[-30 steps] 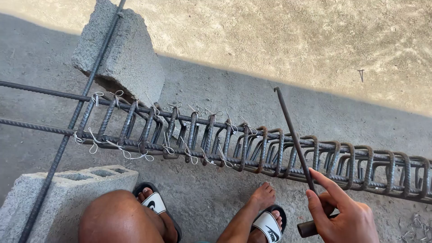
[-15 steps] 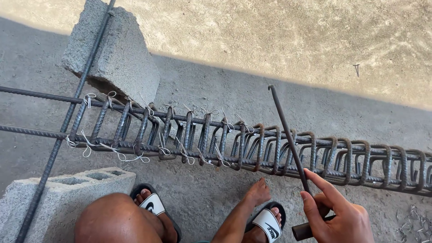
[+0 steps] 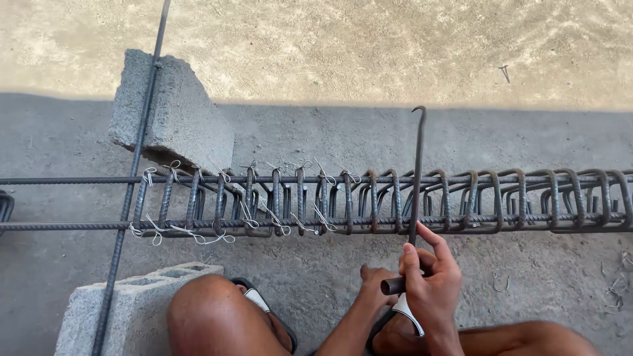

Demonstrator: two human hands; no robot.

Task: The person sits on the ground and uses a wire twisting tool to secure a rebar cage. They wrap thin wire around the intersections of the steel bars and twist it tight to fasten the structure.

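My right hand [image 3: 430, 283] grips the handle of a long metal hook tool [image 3: 417, 173]. The tool's shaft stands nearly upright in the picture and crosses over the rebar cage [image 3: 369, 201], with its hooked tip beyond the far bar. The cage is a row of bent stirrups on long horizontal bars. The stirrups on the left carry light wire ties [image 3: 198, 234]; those on the right look bare and rusty. My left hand is out of sight. My knee [image 3: 211, 316] and sandalled feet [image 3: 402, 313] are at the bottom of the view.
Two grey concrete blocks, one far [image 3: 173, 112] and one near [image 3: 132, 310], carry a long crossbar [image 3: 132, 191] that holds up the cage. Wire scraps [image 3: 616, 293] lie on the concrete floor at the right. Sunlit ground lies beyond the shade line.
The view has swung so the cage now runs level. My right hand moved left and inward with the hook tool, whose shaft turned from leaning left to nearly upright.
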